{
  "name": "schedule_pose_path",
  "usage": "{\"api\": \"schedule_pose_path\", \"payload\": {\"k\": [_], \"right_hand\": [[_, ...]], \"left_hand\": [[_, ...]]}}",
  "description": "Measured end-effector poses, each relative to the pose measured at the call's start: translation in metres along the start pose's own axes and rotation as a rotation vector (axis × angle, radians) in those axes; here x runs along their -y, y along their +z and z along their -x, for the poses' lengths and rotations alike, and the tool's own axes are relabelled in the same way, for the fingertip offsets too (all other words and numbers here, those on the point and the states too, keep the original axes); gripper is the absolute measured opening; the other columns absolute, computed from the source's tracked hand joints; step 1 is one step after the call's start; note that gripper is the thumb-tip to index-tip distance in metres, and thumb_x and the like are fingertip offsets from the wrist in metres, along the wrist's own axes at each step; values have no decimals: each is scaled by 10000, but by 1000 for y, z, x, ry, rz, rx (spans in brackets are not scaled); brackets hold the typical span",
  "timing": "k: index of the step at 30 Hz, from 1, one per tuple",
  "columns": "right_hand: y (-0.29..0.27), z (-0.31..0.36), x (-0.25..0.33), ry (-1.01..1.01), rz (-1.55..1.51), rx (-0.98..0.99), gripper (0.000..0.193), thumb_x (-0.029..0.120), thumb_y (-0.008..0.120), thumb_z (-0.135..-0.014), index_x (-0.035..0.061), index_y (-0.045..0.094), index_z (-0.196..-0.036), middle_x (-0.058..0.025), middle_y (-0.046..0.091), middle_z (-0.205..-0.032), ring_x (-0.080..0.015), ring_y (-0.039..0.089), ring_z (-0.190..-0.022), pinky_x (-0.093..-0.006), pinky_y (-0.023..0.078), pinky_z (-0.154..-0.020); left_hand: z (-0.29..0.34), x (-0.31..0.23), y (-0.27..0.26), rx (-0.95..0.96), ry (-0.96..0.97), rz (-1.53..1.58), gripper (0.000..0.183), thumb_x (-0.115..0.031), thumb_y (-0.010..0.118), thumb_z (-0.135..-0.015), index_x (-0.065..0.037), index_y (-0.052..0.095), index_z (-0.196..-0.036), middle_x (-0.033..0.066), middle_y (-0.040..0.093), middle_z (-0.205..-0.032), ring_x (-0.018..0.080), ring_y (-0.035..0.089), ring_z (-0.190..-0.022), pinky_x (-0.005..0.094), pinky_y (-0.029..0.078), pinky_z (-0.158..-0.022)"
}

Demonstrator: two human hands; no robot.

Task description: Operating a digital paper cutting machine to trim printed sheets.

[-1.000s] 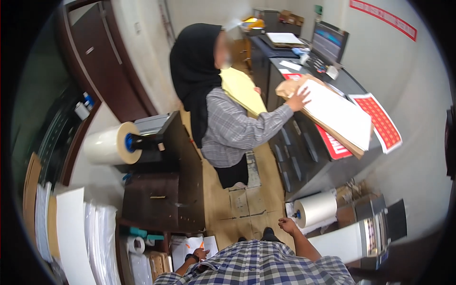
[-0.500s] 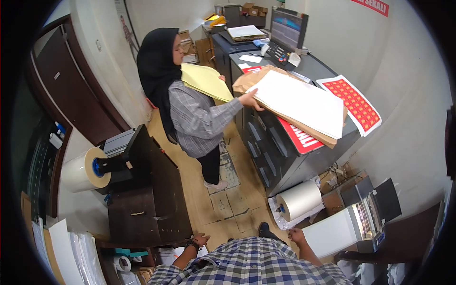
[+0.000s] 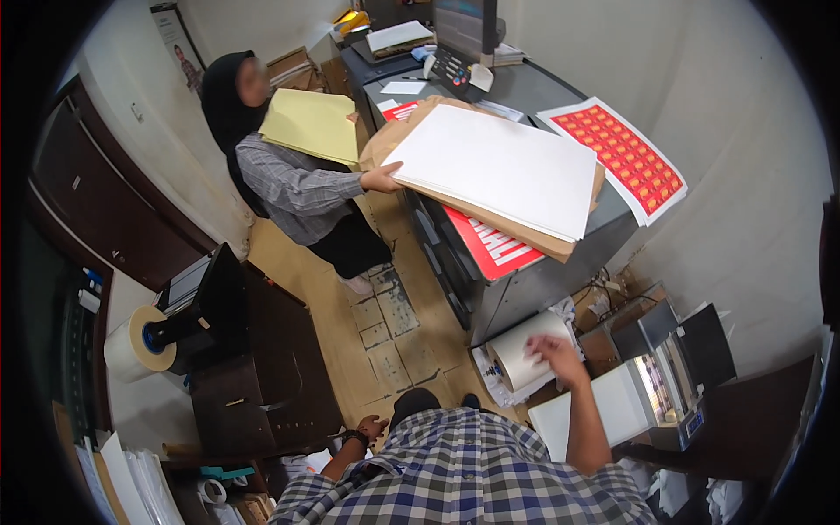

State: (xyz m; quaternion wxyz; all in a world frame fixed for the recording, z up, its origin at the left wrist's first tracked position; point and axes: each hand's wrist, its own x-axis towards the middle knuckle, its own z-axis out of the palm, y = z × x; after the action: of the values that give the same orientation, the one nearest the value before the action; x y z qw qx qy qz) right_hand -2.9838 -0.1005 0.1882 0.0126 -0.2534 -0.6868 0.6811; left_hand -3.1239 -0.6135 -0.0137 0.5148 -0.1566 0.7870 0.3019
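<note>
My right hand [image 3: 555, 357] is raised in front of me with loosely bent fingers, holding nothing. In the picture it overlaps the white roll of film or paper [image 3: 523, 367] low beside the cabinet. Down by my left side, my left hand [image 3: 374, 429] hangs empty with its fingers apart, wearing a dark wristband. Ahead, a stack of white paper sheets [image 3: 499, 171] lies on brown wrapping paper [image 3: 385, 149] atop the grey machine [image 3: 560, 280]. Another person's hand [image 3: 382, 178] grips the stack's left corner; that person also carries yellow sheets [image 3: 311, 127] in the other arm.
Red printed sheets [image 3: 626, 162] overhang the machine's right edge. A control panel with a screen [image 3: 461, 44] stands behind. At lower right is a small machine with a white tray [image 3: 595, 411]. A dark cabinet [image 3: 254, 350] with a film roll [image 3: 140, 346] stands left, along a tiled floor strip [image 3: 385, 306].
My right hand has risen from beside my body to in front of the white roll. My view has shifted right and I am nearer the machine. The other person has turned toward me.
</note>
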Motion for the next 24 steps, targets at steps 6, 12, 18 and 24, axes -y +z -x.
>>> {"api": "schedule_pose_path", "payload": {"k": [6,12,18,24], "right_hand": [[-33,-72,150,-776,1015,-993,527,283,601,-958,72,499,-1430,-206,429,-1500,-402,403,-1376,-538,324,-1119],[-45,-127,97,-405,1104,-781,642,400,592,-942,125,427,-1498,-170,282,-1605,-441,264,-1457,-603,244,-1153],[-44,-132,100,-476,1014,-807,602,330,579,-951,108,432,-1491,-184,286,-1600,-435,286,-1450,-589,258,-1150],[-48,-134,102,-605,1008,-819,549,273,531,-975,89,441,-1485,-198,298,-1592,-399,312,-1449,-578,273,-1142]], "left_hand": [[-49,-19,-19,-32,54,-238,860,-492,711,-878,16,383,-1489,211,707,-1047,273,709,-823,455,567,-605],[-9,-107,-29,-67,182,-191,818,-529,667,-886,-21,429,-1482,220,556,-1405,324,590,-1233,439,474,-1028],[-32,-155,-52,-226,652,-508,795,-393,706,-889,43,392,-1475,232,681,-1153,253,702,-922,385,550,-827],[146,-452,-160,-225,1340,535,948,-247,610,-993,-42,-117,-1564,111,709,-955,127,620,-622,274,523,-580]]}}
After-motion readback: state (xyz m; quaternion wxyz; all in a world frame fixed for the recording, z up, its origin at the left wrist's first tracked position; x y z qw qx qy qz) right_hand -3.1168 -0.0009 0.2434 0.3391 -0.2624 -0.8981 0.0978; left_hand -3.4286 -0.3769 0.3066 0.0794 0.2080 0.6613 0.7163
